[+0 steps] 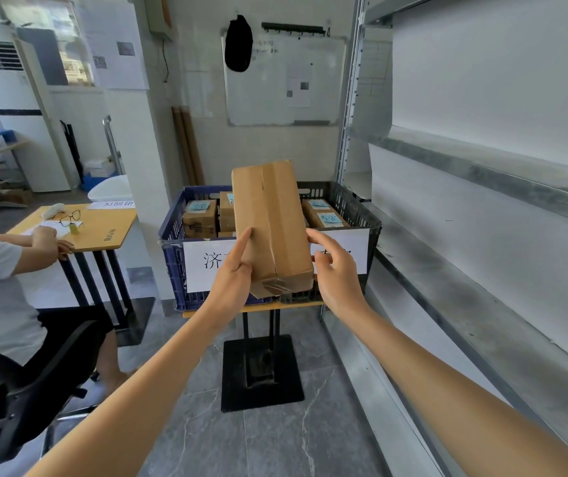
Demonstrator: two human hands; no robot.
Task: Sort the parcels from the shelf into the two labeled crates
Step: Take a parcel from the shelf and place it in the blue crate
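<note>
A long brown cardboard parcel (270, 222) with a taped seam stands on end in front of the two crates. My left hand (232, 273) holds its lower left edge, the index finger stretched up along the side. My right hand (335, 270) grips its lower right edge, fingers curled behind it. The blue crate (172, 266) on the left and the black crate (370, 218) on the right each carry a white paper label and hold several small boxes with blue notes. The parcel hides part of both labels.
The crates sit on a small yellow stand with a black base (261, 371). A grey metal shelf (482, 270) runs along the right. At the left a seated person (7, 270) rests a hand on a yellow table (103, 228) with glasses on it.
</note>
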